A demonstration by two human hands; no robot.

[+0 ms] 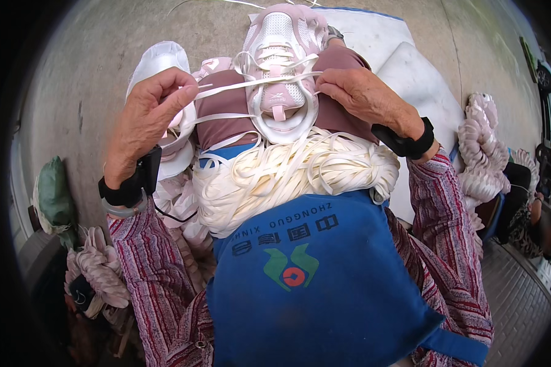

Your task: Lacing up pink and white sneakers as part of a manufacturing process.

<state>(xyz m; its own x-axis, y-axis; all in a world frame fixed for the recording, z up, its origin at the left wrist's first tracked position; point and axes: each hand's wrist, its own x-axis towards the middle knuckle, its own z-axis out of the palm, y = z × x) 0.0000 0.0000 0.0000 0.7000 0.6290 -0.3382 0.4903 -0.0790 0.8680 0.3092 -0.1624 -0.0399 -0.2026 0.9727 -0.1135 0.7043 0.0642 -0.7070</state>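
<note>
Pinches a flat white fabric shoelace point(251, 84) between closed thumb and forefinger of the left hand point(156, 107), and closes on it from the other side with bunched fingertips of the right hand point(367, 95). Stretches it crosswise over the tongue of a pink-and-white mesh sneaker point(278, 101), set between thighs in dull maroon trousers point(223, 131), toe pointing away, collar toward the body. Leaves air between either palm and the sneaker's side edges. On the left, overlaps a second pink-and-white shoe point(165, 55) in view; cannot tell whether touching. On the right, borders a rumpled white sheet point(422, 85) with a blue edge. Toward the body, meets a thick skein of cream-white laces point(300, 168) on the lap, against a blue cloth apron point(312, 318).

Looks down on a smooth grey concrete floor point(104, 43), with block paving point(517, 300) at lower right. Takes in pink-and-white heaps point(483, 137) at both sides, a green sack point(54, 192) at left, and part of another person point(519, 183) at far right.
</note>
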